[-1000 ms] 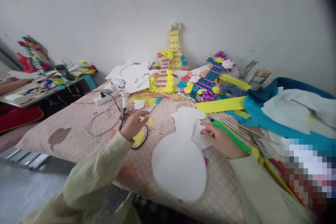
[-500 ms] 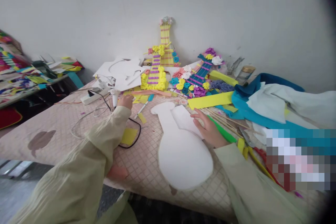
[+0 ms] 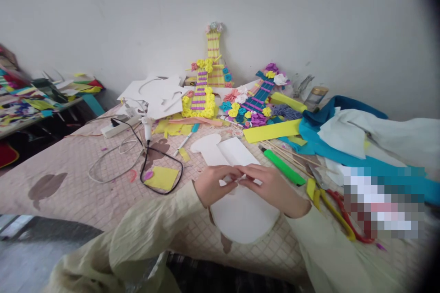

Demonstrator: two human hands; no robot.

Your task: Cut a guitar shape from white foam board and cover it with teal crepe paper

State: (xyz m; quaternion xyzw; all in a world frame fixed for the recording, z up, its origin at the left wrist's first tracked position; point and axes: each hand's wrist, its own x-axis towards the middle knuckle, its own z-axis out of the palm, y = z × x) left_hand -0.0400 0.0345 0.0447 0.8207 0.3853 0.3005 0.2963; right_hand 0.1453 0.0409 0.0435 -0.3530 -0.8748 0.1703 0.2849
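A white vase-shaped or guitar-shaped card cutout, round at the near end with a narrow neck, lies flat on the table. Over its neck is a smaller white card piece, whose near end is covered by my fingers. My left hand and my right hand meet above the cutout, fingertips pinched together at that near end. Exactly how the fingers grip there is partly hidden. To the left, a white glue gun stands with its black cord looped on the table.
Right of my hands lie a green cutter, thin sticks, scissors and teal cloth. Behind are decorated yellow and blue pieces with paper flowers. A power strip and yellow paper lie left.
My left hand has moved from beside the glue gun rightward to the white card. My right hand has come nearer and inward, and the fingers of both now meet.
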